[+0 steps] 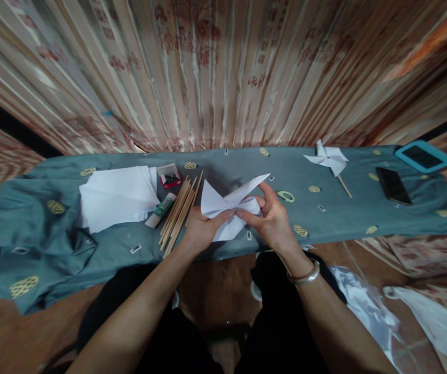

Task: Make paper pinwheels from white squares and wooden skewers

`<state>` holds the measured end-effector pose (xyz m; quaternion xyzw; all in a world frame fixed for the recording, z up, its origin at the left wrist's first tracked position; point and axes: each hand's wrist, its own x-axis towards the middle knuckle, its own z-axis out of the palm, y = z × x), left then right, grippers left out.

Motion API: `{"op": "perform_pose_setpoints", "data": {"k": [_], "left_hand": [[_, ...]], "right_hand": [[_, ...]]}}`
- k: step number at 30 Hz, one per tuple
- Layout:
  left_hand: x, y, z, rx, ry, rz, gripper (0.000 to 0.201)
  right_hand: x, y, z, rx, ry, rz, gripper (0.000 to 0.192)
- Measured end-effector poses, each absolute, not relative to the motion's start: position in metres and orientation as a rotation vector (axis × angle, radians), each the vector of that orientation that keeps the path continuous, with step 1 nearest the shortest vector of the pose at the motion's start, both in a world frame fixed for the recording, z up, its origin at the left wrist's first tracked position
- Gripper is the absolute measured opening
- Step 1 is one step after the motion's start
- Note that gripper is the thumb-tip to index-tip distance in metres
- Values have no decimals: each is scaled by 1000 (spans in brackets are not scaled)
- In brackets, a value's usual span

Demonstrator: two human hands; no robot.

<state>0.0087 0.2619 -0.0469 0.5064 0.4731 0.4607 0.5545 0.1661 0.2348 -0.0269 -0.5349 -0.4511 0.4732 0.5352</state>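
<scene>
A white paper pinwheel [218, 200], its blades folded toward the middle, is held between both hands above the front of the cloth-covered table. My left hand [204, 227] is closed on its left side, the thumb pressing near the centre. On the other side, my right hand [268, 215] grips the paper, with the thumb near the centre and the fingers behind a blade. Just left of my left hand lie several wooden sticks [179, 213], a glue stick [161, 210] and an open red box of small dark pins [169, 176].
White paper sheets [118, 197] are stacked on the left of the blue-green cloth [297, 171]. Toward the right lie green-handled scissors [286, 196], a pinwheel on a stick [328, 157], a phone [393, 185] and a blue-framed tablet [424, 156]. Plastic bags [367, 306] rest on the floor.
</scene>
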Motion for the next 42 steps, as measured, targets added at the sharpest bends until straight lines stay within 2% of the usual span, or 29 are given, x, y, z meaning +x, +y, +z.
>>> {"op": "perform_pose_setpoints", "data": {"k": [10, 18, 22, 29, 42], "left_hand": [[7, 263, -45, 1276, 1087, 1117, 16], [10, 262, -46, 1163, 1060, 1119, 32], [10, 262, -46, 1163, 1090, 1086, 34], [6, 264, -49, 1342, 1127, 1071, 23], [2, 265, -51, 1480, 1179, 1068, 20]], "right_hand": [[165, 235, -29, -1260, -1027, 1169, 90], [165, 236, -28, -1261, -1021, 1210, 75], [163, 236, -30, -1278, -1052, 1166, 70], [160, 234, -32, -1361, -1102, 1054, 80], [158, 233, -37, -1358, -1142, 1008, 75]]}}
